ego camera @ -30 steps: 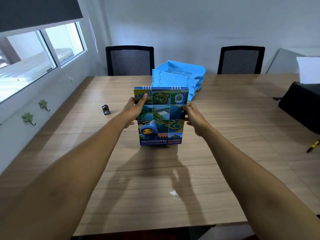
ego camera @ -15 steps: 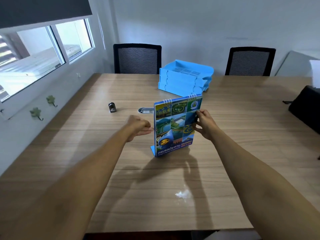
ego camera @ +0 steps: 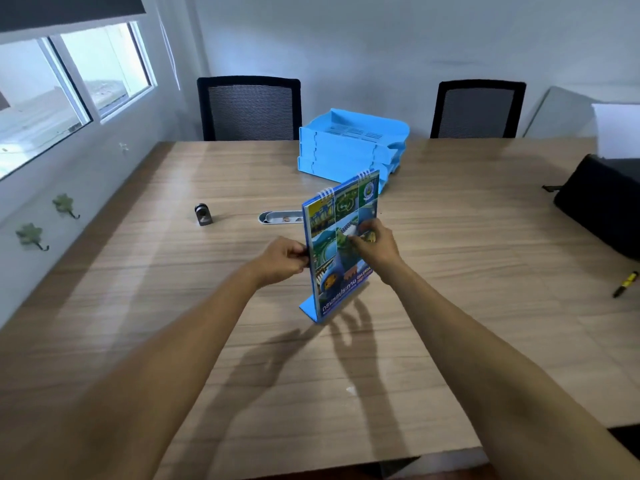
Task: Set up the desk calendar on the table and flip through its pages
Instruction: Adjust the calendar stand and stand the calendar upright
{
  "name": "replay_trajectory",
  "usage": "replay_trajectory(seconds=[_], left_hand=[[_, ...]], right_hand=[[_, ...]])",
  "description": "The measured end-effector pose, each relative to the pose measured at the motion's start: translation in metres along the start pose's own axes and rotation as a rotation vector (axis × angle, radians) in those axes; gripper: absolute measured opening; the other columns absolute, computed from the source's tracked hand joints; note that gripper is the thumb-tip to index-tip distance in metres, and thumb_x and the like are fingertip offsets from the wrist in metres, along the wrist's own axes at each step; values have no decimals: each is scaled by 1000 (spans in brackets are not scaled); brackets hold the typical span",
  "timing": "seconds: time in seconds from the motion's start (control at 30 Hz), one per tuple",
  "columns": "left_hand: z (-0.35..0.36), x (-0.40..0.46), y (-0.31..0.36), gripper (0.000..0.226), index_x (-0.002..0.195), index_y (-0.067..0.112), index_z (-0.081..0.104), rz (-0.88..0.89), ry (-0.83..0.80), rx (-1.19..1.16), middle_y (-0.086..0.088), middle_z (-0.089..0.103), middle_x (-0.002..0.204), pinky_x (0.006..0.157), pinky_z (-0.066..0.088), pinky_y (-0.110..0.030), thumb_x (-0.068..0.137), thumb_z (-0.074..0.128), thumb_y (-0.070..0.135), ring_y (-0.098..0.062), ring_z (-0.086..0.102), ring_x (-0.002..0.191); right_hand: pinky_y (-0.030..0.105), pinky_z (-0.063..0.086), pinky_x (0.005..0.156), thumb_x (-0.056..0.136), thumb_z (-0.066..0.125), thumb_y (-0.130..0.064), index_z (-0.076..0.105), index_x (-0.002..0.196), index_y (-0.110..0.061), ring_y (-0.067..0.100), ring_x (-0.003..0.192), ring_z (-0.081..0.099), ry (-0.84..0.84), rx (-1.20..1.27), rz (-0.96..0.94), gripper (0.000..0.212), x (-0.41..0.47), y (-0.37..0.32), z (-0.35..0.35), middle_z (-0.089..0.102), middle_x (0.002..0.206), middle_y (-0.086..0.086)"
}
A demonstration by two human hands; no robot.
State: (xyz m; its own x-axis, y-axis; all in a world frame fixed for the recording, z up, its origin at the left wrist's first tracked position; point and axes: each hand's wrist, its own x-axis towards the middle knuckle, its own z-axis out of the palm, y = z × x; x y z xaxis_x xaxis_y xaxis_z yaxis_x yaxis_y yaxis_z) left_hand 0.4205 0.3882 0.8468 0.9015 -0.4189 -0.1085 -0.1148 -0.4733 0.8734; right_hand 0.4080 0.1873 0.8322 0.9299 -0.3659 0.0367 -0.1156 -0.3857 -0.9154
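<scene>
Desk calendar [ego camera: 341,247] standing upright near middle of wooden table [ego camera: 173,306], blue base touching the surface. Left hand [ego camera: 282,259] pinching its left edge with fingers together. Right hand [ego camera: 375,245] pinching the front cover. Blue trays [ego camera: 349,143] farther behind.

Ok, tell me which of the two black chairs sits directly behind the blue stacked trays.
Neither is squarely behind them, but the left chair is closer: its right edge meets the blue stacked trays. The right chair stands clear off to their right.
</scene>
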Motion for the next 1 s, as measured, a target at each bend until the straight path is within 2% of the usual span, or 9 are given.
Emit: replay_trajectory(seconds=[0.07, 0.13, 0.27, 0.37, 0.53, 0.6, 0.7, 0.83, 1.0], left_hand=[[8, 1, 2, 21, 104, -14, 66, 79, -31, 54, -4, 65, 96, 70, 49, -10, 86, 55, -12, 16, 61, 64], [18, 3, 6, 21, 103, -13, 67, 132, -69, 84, -6, 66, 100, 74, 51, -11, 85, 57, -10, 20, 59, 63], [34, 4, 20, 19, 102, -9, 67, 164, -99, 127, -22, 71, 103, 90, 56, -40, 85, 59, -4, -18, 67, 89], [38, 7, 33, 36, 115, 0, 63, 164, -148, 157, -11, 69, 112, 96, 53, -38, 80, 66, 6, -24, 66, 105], [39, 13, 55, 70, 136, 11, 50, 245, -173, 346, -2, 58, 136, 100, 50, -38, 74, 77, 26, -18, 56, 123], [40, 15, 62, 76, 137, 13, 49, 273, -159, 396, -2, 57, 137, 101, 50, -38, 70, 79, 35, -19, 55, 125], [41, 18, 68, 84, 140, 11, 44, 290, -159, 471, -5, 54, 141, 102, 49, -39, 69, 79, 40, -20, 54, 127], [43, 20, 77, 82, 139, 8, 46, 332, -152, 566, -8, 56, 138, 99, 51, -36, 70, 77, 40, -20, 56, 125], [43, 17, 79, 63, 120, 9, 63, 367, -97, 579, -8, 69, 119, 92, 56, -37, 65, 72, 38, -19, 65, 111]], right_hand=[[31, 51, 77, 85, 68, -16, 57, 118, -16, 20, 96, 57, -104, 30, 29, 35, -16, 9, -1, 58, 119, 9], [34, 57, 83, 88, 63, -6, 45, 139, -25, 16, 96, 60, -274, 101, 49, 58, -37, 15, -7, 54, 128, 1], [12, 53, 77, 92, 51, 5, 17, 155, -26, 13, 104, 59, -508, 113, 76, 77, -59, 22, -23, 43, 140, -2], [19, 48, 91, 90, 58, -2, 14, 155, -29, 14, 122, 51, -535, 70, 96, 82, -64, 22, -37, 35, 150, -6], [13, 46, 71, 91, 63, -21, 14, 153, -41, 8, 121, 47, -557, -16, 63, 82, -60, 28, -53, 18, 160, -17], [20, 48, 76, 88, 66, -26, 16, 151, -44, 12, 128, 47, -554, -71, 42, 82, -55, 32, -59, 23, 159, -16], [14, 46, 84, 85, 70, -26, 25, 151, -38, 14, 140, 39, -511, -153, -10, 82, -48, 36, -65, 37, 155, -8], [9, 44, 90, 84, 71, -22, 31, 151, -28, 14, 139, 41, -474, -241, -86, 78, -42, 40, -68, 47, 149, 0], [20, 45, 102, 84, 71, -25, 31, 152, -25, 14, 135, 47, -463, -342, -164, 78, -39, 41, -68, 51, 146, 1]])
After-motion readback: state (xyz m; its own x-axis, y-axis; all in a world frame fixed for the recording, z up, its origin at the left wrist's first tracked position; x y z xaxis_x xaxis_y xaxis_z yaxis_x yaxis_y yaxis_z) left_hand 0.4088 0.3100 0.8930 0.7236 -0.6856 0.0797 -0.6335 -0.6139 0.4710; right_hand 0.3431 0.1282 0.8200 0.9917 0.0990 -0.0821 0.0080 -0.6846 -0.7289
